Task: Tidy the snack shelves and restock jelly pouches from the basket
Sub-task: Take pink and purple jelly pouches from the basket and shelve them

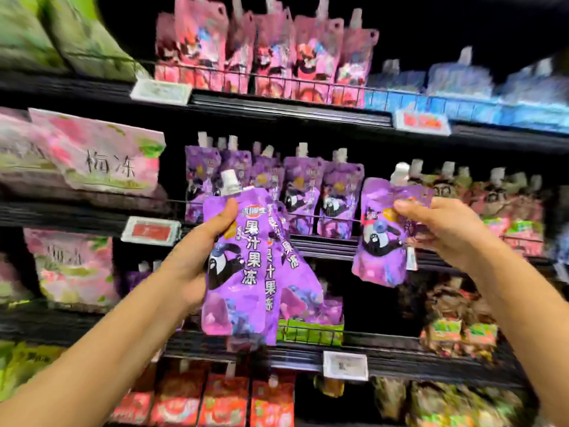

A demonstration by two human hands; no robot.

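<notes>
Clearly the restocking is mid-way: at the centre of the frame the purple row (271, 192) on the middle shelf already stands several pouches deep behind its wire rail (326, 217), yet both hands are loaded, so at least these pouches are left to place. The basket is not in view, so how much stock remains cannot be told. The left hand (197, 257), at centre-left of the frame, grips a fanned bundle of purple pouches (246, 272), which looks like two or three. Its thumb is pressed on the front near the top, and the fingers are hidden behind; the white spout (229, 181) stands above the grip, and most of the bundle hangs below it. The right hand (443, 229), at centre-right, pinches a single purple pouch (381, 232) by its upper right edge, so the pouch body lies to the left of and below the fingertips, in front of the shelf edge, just right of the purple row. Pink pouches (268, 53) fill the upper shelf, blue pouches (462, 84) sit at upper right, and brown pouches (492, 198) stand right of the purple ones.
</notes>
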